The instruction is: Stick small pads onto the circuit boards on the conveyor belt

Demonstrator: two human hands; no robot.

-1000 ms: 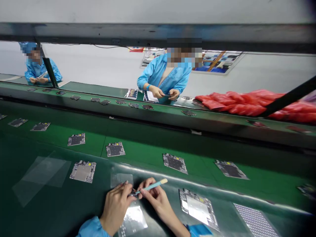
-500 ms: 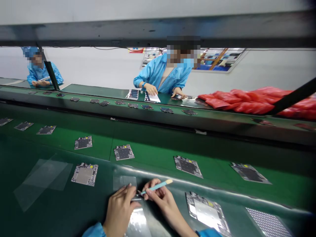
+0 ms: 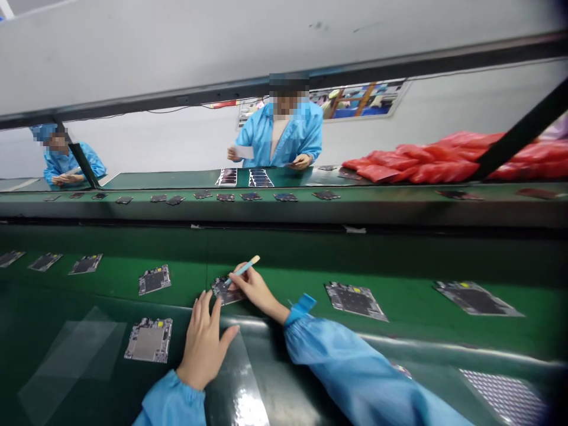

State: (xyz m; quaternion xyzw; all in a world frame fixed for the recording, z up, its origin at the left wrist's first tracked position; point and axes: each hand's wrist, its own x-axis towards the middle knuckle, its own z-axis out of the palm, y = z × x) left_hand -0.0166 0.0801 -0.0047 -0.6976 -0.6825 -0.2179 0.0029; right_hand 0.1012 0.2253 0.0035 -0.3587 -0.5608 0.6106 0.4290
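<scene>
My right hand (image 3: 251, 285) is closed on a light blue stick tool (image 3: 244, 267) with a pale tip, over a circuit board (image 3: 228, 294) on the green belt. The hand covers part of that board. My left hand (image 3: 206, 340) has its fingers spread, with the fingertips near the board's lower left edge; it holds nothing. A clear film sheet (image 3: 244, 384) lies below, beside my left hand. Left of my left hand, another board (image 3: 148, 341) with a plain grey cover rests on the near surface.
More boards (image 3: 154, 279) lie along the belt (image 3: 284, 296) on both sides. A patterned sheet (image 3: 503, 395) is at the lower right, clear sheets (image 3: 71, 355) at the left. Beyond the divider sit two people in blue (image 3: 284, 133) and red bags (image 3: 426, 160).
My right hand has moved up and forward onto the belt board with the stick. My left hand has come away from the tool, fingers now spread. The view has shifted.
</scene>
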